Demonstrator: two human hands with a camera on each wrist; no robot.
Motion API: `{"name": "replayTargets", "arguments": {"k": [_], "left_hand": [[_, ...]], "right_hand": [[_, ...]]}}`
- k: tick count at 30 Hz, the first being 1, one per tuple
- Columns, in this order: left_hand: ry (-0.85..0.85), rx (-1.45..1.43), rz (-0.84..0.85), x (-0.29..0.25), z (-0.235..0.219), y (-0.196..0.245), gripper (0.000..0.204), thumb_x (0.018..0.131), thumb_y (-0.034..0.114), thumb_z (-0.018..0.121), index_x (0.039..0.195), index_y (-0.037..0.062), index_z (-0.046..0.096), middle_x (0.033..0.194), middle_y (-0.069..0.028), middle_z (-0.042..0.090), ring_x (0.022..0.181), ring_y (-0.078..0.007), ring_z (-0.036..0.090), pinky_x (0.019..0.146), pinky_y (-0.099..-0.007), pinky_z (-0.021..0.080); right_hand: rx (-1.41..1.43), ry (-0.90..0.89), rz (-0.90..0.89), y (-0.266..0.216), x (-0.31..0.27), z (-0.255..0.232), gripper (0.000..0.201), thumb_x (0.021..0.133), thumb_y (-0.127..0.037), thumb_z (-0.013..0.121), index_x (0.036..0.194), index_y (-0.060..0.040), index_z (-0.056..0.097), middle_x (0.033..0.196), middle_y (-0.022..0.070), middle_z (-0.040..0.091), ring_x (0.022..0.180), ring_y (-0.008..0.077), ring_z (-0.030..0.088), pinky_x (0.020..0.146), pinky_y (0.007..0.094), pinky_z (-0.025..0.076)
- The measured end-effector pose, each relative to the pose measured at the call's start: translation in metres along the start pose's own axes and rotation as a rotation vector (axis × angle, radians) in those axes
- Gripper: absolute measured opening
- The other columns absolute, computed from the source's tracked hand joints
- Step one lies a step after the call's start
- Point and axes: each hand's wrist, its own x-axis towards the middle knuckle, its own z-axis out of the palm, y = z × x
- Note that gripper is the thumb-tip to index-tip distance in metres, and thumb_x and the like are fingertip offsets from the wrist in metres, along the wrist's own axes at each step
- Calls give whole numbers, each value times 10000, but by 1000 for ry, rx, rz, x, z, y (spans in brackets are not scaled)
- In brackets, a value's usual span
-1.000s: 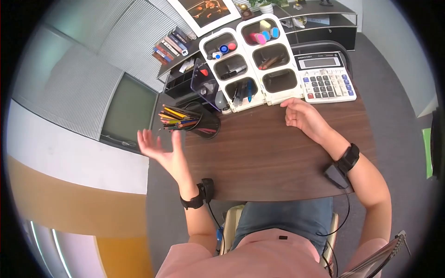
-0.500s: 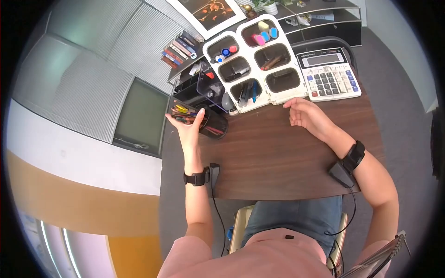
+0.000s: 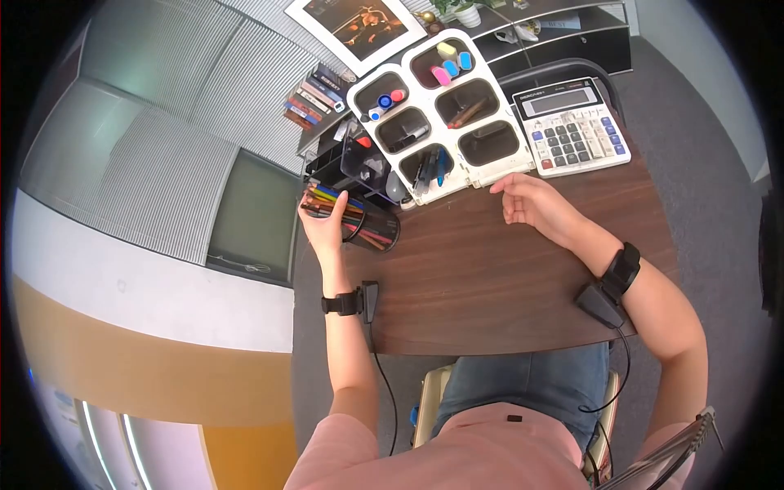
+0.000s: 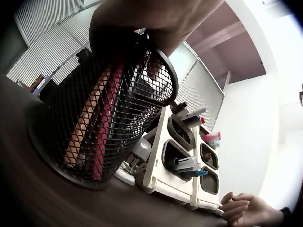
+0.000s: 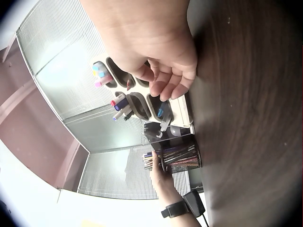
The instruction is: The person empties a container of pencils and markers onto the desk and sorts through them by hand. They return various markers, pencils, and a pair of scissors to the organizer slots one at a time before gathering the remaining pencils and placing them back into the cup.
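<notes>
A black mesh pencil cup (image 3: 377, 230) full of coloured pencils (image 3: 323, 200) stands tilted at the brown table's (image 3: 490, 286) back left corner. My left hand (image 3: 327, 224) grips it at the rim, with the thumb hooked over the edge. The left wrist view shows the same cup (image 4: 104, 118) close up under that hand (image 4: 156, 19). My right hand (image 3: 535, 204) rests on the table with loosely curled fingers and holds nothing. It lies just in front of a white six-compartment organiser (image 3: 433, 114). In the right wrist view, the right hand (image 5: 151, 42) hangs near the organiser (image 5: 128, 99).
A calculator (image 3: 569, 126) sits at the back right beside the organiser, which holds pens, markers and erasers. A black tray with a clear stand (image 3: 359, 159) is behind the cup. Books (image 3: 314, 94) and a framed picture (image 3: 355, 24) lie beyond the table.
My left hand went from raised and open off the table's left edge to the pencil cup and took hold of its rim. The right hand has stayed put.
</notes>
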Motion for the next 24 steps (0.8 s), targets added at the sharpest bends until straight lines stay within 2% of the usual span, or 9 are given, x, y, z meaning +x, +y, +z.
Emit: {"name": "replayTargets", "arguments": {"k": [1,6,8,12,14,18,20,23,24], "left_hand": [[-10,92,34,3,0,-4,696,681,244,848,1194,-36,469,1118,-129,562,1021,-188,550,911,-303,430],[18,133,49,5,5,-1,621,686,257,841,1130,-28,511,1038,-112,589,961,-191,572,869,-305,445],[-41,49,41,8,4,-8,495,731,217,805,1076,-26,544,1005,-105,597,929,-185,580,844,-305,457],[-47,-104,7,-2,4,3,391,768,165,768,1038,-27,563,986,-101,605,898,-173,587,819,-299,467],[-47,-177,-76,-4,4,9,352,786,133,744,1042,-25,561,971,-95,610,869,-167,594,809,-287,470],[-34,-37,8,-3,5,14,383,778,164,756,1038,-35,557,941,-92,611,846,-182,600,810,-302,471],[-32,253,156,-8,5,34,479,743,251,789,1035,-44,551,917,-105,612,833,-194,601,806,-311,467],[-24,421,114,0,7,30,577,694,334,817,1030,-49,546,898,-122,617,838,-199,599,799,-312,463],[-26,338,108,3,9,28,584,669,358,824,994,-41,548,887,-127,618,828,-202,598,779,-309,465]], "right_hand": [[-1,-1,1,1,0,0,184,922,-159,459,1006,-55,585,715,0,529,699,96,535,702,259,462],[-5,3,-2,1,1,-1,191,921,-159,458,1013,-50,586,712,2,533,700,97,540,705,257,465],[-3,5,-1,2,2,-3,193,920,-161,458,1014,-50,585,714,3,535,702,97,542,706,257,466],[-10,8,10,1,1,-2,196,920,-166,460,1019,-49,582,715,3,538,705,97,546,709,257,468],[-15,9,11,0,0,-1,197,920,-167,460,1021,-48,580,714,3,538,705,98,546,710,257,468],[-17,4,16,-1,-1,-1,201,922,-168,458,1026,-44,577,717,3,539,708,99,547,714,258,468],[-22,10,14,0,-1,-1,203,922,-171,458,1026,-44,577,717,2,539,709,99,547,716,259,468],[-30,4,14,1,1,-1,205,922,-176,459,1024,-42,577,716,2,539,711,99,547,717,260,467],[-31,0,10,1,1,-2,207,922,-179,460,1023,-42,577,714,2,539,711,98,547,718,261,467]]}}
